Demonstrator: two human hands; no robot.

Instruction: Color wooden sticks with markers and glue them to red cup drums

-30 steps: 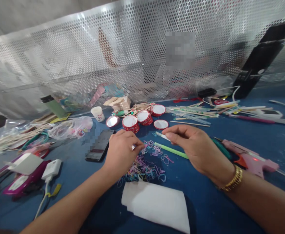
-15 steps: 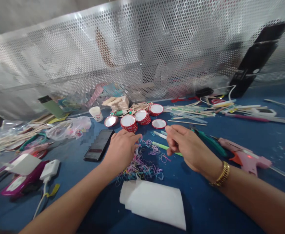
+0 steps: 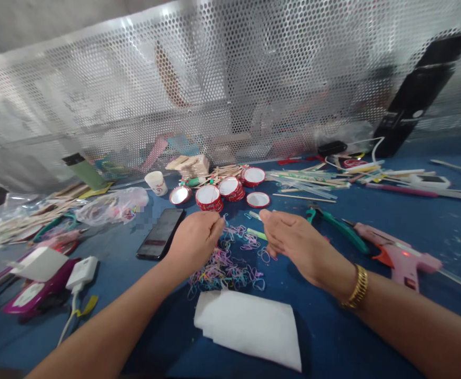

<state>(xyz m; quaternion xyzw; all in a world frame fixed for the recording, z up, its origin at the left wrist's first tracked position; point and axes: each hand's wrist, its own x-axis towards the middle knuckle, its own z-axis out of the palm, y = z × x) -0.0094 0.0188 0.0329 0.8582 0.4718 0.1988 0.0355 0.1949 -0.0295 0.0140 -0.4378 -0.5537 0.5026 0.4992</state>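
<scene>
Both hands hover over a heap of small coloured rubber bands (image 3: 230, 260) that lies on the blue table (image 3: 372, 326) near its front edge, about midway along it. The left hand (image 3: 194, 242) has its fingers curled with thumb and forefinger pinched together above the heap's far side; it seems to pinch a thin band, but the thing is too small to tell for sure. The right hand (image 3: 297, 242) sits just right of the heap, fingers loosely bent and pointing left; whether it grips anything cannot be told. A gold bracelet (image 3: 356, 287) circles that wrist. Just beyond the right fingertips lies a green straw (image 3: 256, 233), partly hidden by the hand. A folded white cloth (image 3: 250, 326) lies touching the heap's near side, closest to the front edge. Left of the left hand rests a black phone (image 3: 160, 233). Further back, toward the perforated metal screen (image 3: 214, 84) along the table's rear edge, stand 5 red-rimmed caps (image 3: 209, 196) in a loose cluster, with a small white cup (image 3: 155, 183) to their left. Right of the right hand lie green-handled pliers (image 3: 339, 226) and, beyond them, a pink glue gun (image 3: 398, 255). A white charger (image 3: 81, 272) lies toward the table's left edge.
</scene>
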